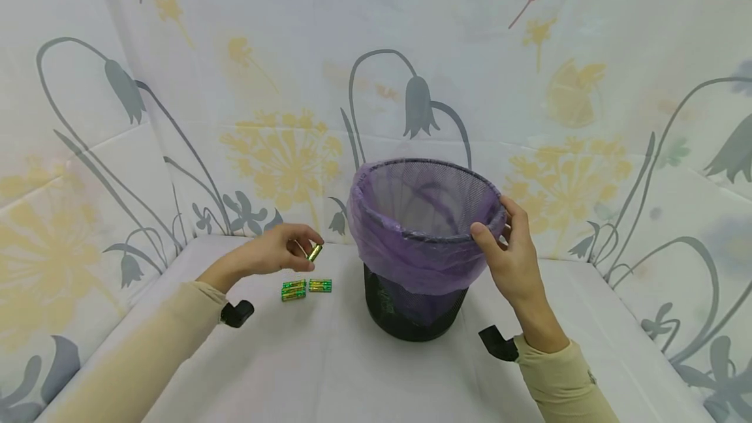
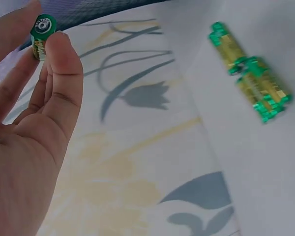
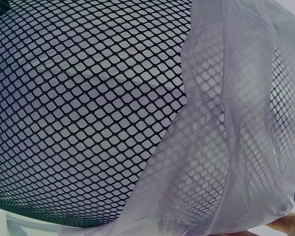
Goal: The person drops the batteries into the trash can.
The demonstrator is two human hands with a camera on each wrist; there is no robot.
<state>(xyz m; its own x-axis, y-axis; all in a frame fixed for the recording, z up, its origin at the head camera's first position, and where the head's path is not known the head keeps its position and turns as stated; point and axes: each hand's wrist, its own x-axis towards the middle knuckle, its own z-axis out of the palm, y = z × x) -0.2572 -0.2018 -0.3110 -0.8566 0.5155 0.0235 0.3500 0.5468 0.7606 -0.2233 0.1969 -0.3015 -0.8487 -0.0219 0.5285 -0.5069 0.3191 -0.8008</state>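
Between thumb and fingertips, my left hand (image 1: 275, 250) pinches a green and gold battery (image 1: 315, 252), held above the table to the left of the bin. Its end cap faces the camera in the left wrist view. Several like batteries (image 1: 294, 290) lie side by side on the table below that hand. My right hand (image 1: 518, 265) grips the right rim of a black mesh waste bin (image 1: 411, 328), thumb toward the near side. A thin purple bin bag (image 1: 420, 266) lines the upright bin and folds down over its rim. The right wrist view is filled by mesh and bag.
A white cloth (image 1: 329, 371) covers the table. Behind and at both sides hangs a pale curtain (image 1: 282, 70) printed with grey and yellow flowers. Small black mounts (image 1: 237, 313) sit at both wrists. Faint green shows through the mesh low on the bin.
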